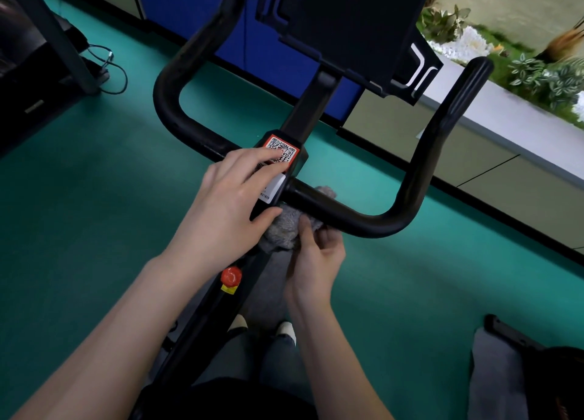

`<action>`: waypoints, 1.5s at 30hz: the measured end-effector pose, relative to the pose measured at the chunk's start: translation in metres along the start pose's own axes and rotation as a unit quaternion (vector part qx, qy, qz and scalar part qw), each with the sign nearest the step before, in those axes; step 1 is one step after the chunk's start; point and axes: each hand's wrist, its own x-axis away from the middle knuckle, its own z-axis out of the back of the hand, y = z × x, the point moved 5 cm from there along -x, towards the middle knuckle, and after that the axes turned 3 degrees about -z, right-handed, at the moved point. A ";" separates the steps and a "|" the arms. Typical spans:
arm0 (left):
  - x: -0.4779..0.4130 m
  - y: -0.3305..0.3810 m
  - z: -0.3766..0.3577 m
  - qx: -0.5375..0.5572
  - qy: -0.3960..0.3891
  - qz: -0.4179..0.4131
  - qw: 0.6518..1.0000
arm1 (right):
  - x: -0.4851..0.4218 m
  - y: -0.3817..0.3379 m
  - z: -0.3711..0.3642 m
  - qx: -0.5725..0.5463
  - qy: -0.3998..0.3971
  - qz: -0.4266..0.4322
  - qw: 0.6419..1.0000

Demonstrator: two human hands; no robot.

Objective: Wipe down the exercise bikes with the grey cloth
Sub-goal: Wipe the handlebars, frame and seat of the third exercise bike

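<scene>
A black exercise bike fills the middle of the view, its U-shaped handlebar (407,198) spreading left and right from a centre block with a red QR sticker (282,151). My left hand (234,195) rests flat on that block, fingers straight over the sticker. The grey cloth (282,230) is bunched against the underside of the bar just right of the block. My right hand (317,255) grips the cloth from below. A tuft of the cloth shows above the bar. A black console (354,24) stands above the handlebar.
A red knob (231,276) sits on the bike frame below my hands. The floor is teal (94,198). Dark equipment with cables stands at the far left (47,56). A white planter ledge with plants runs along the right (505,103). Another machine's corner is at the bottom right (512,337).
</scene>
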 end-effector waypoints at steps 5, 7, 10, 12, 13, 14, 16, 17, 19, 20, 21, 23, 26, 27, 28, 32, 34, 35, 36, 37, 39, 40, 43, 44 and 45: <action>0.000 0.001 -0.002 0.002 0.003 0.003 1.000 | -0.008 -0.003 -0.007 0.046 -0.066 -0.063 0.995; 0.000 0.001 -0.002 0.001 0.005 0.003 1.000 | -0.009 -0.005 -0.004 0.037 -0.074 -0.092 0.992; -0.001 0.002 -0.003 -0.001 0.006 0.003 1.000 | -0.001 -0.010 0.001 0.038 -0.092 -0.111 0.989; -0.001 0.002 -0.002 -0.005 0.007 0.003 1.000 | 0.008 -0.012 0.005 0.039 -0.104 -0.118 0.987; -0.002 0.003 -0.002 -0.006 0.006 0.003 1.000 | 0.013 -0.013 0.008 0.042 -0.108 -0.118 0.986; -0.002 0.003 -0.001 -0.008 0.006 0.004 1.000 | 0.017 -0.015 0.011 0.046 -0.109 -0.115 0.986; -0.002 0.005 0.000 -0.010 0.006 0.006 1.000 | 0.023 -0.022 0.015 0.063 -0.114 -0.097 0.987; -0.002 0.006 0.000 -0.011 0.004 0.008 1.000 | 0.024 -0.028 0.017 0.080 -0.118 -0.080 0.987; -0.001 0.008 0.000 -0.019 -0.002 0.010 1.000 | 0.025 -0.041 0.020 0.124 -0.126 -0.032 0.984; -0.001 0.009 0.001 -0.025 -0.004 0.009 1.000 | 0.024 -0.049 0.021 0.141 -0.133 -0.007 0.981; -0.001 0.010 0.001 -0.031 -0.006 0.009 0.999 | 0.023 -0.057 0.021 0.150 -0.142 0.015 0.978; -0.002 0.014 0.003 -0.036 -0.005 0.009 0.999 | 0.021 -0.073 0.024 0.160 -0.159 0.045 0.973; -0.007 0.025 0.004 -0.036 -0.001 -0.003 0.999 | 0.017 -0.091 0.036 0.180 -0.167 0.062 0.967; -0.009 0.030 0.003 -0.036 -0.001 -0.010 0.999 | 0.015 -0.096 0.043 0.186 -0.166 0.067 0.966; -0.011 0.036 0.002 -0.035 -0.001 -0.018 0.999 | 0.013 -0.102 0.050 0.189 -0.163 0.073 0.966; -0.017 0.066 -0.011 -0.041 -0.015 -0.041 0.998 | 0.003 -0.131 0.082 0.195 -0.122 0.126 0.965; -0.019 0.084 -0.022 -0.047 -0.028 -0.054 0.997 | -0.004 -0.146 0.102 0.217 -0.089 0.154 0.960; -0.020 0.094 -0.028 -0.051 -0.034 -0.061 0.996 | -0.008 -0.153 0.113 0.228 -0.074 0.164 0.957; -0.021 0.105 -0.035 -0.055 -0.040 -0.068 0.995 | -0.011 -0.160 0.125 0.240 -0.062 0.175 0.953; -0.022 0.117 -0.043 -0.060 -0.047 -0.074 0.994 | -0.014 -0.167 0.137 0.253 -0.053 0.187 0.948; -0.023 0.143 -0.062 -0.076 -0.063 -0.086 0.991 | -0.019 -0.183 0.165 0.277 -0.037 0.204 0.938; -0.024 0.157 -0.073 -0.083 -0.071 -0.091 0.990 | -0.022 -0.192 0.182 0.293 -0.027 0.210 0.933; -0.026 0.206 -0.110 -0.100 -0.091 -0.107 0.985 | -0.030 -0.221 0.234 0.354 0.001 0.229 0.907; -0.027 0.223 -0.123 -0.106 -0.097 -0.112 0.983 | -0.032 -0.231 0.251 0.367 0.007 0.237 0.900; -0.028 0.241 -0.137 -0.109 -0.101 -0.117 0.982 | -0.033 -0.242 0.269 0.377 0.013 0.246 0.893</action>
